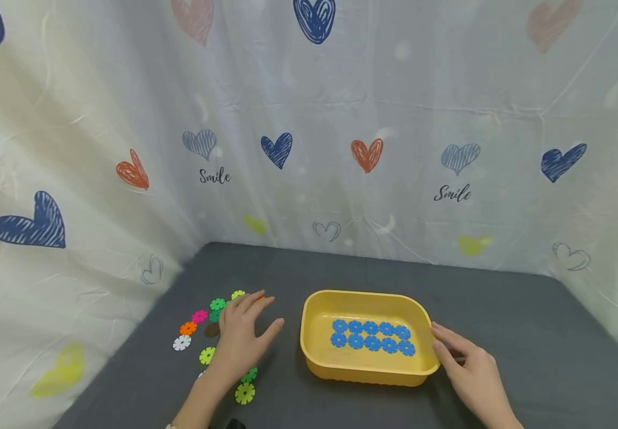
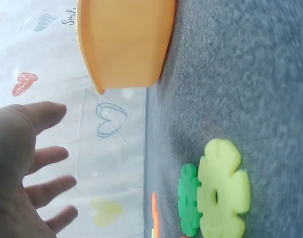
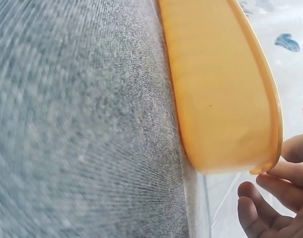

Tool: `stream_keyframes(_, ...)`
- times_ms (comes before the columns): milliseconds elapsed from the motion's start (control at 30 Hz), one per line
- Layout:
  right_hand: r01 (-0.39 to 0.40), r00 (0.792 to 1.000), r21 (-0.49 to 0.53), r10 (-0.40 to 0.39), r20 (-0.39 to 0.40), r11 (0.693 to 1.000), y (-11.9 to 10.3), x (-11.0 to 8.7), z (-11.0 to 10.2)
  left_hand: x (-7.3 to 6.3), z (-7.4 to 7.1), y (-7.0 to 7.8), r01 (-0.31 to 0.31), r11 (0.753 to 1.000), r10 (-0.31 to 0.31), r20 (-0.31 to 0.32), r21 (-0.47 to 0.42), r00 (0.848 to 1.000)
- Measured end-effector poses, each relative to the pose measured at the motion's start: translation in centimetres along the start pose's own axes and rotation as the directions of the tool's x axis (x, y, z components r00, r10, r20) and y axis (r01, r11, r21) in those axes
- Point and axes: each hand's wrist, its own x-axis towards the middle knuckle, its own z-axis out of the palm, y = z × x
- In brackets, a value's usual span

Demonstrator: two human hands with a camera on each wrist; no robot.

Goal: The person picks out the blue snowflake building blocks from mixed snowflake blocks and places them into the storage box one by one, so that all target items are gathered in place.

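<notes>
A yellow plastic basin (image 1: 368,378) stands on the dark grey table, with two rows of blue snowflake-shaped discs (image 1: 372,343) lying flat on its floor. My right hand (image 1: 472,372) pinches the basin's right rim between thumb and fingers; the right wrist view shows the fingertips at the rim of the basin (image 3: 226,99). Left of the basin, my left hand (image 1: 242,342) hovers over scattered discs, fingers spread and holding nothing. The left wrist view shows a lime disc (image 2: 233,191) and a green disc (image 2: 187,198) below this hand. Some discs are hidden behind the hand and forearm.
Loose discs around the left hand include a white disc (image 1: 182,342), an orange disc (image 1: 188,328), a pink disc (image 1: 199,316) and a brown disc (image 1: 212,330). Nearer the front lies a yellow-green disc (image 1: 244,393). A heart-printed curtain (image 1: 320,196) borders the table behind and at the sides.
</notes>
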Motion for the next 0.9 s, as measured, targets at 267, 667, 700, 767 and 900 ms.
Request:
stream_keyframes(267, -0.070, 0.997, -0.020, 0.071, 0.027, 0.997, -0.1, 0.3, -0.4, -0.1, -0.3, 0.0, 0.032, 0.990, -0.038, 0.043, 0.138, 0.998)
stream_keyframes(667, -0.082, 0.992, -0.087, 0.090, 0.085, 0.993, 0.1, 0.4, -0.8, -0.3, -0.8, 0.1, -0.053, 0.979, 0.027, 0.133, 0.197, 0.991)
stream_keyframes(700, -0.066, 0.994, -0.102, 0.075, 0.084, 0.993, 0.3, 0.4, -0.9, -0.4, -0.9, 0.0, -0.067, 0.976, 0.039, 0.136, 0.205, 0.990)
stream_keyframes(767, -0.027, 0.996, -0.127, 0.037, 0.083, 0.992, 0.6, 0.4, -1.1, -0.5, -1.3, -0.1, -0.089, 0.970, 0.060, 0.135, 0.226, 0.989)
stream_keyframes(900, 0.065, 0.997, -0.207, -0.056, 0.051, 0.976, 1.0, 0.5, -1.8, -0.6, -2.1, -0.1, -0.111, 0.955, 0.077, 0.131, 0.276, 0.988)
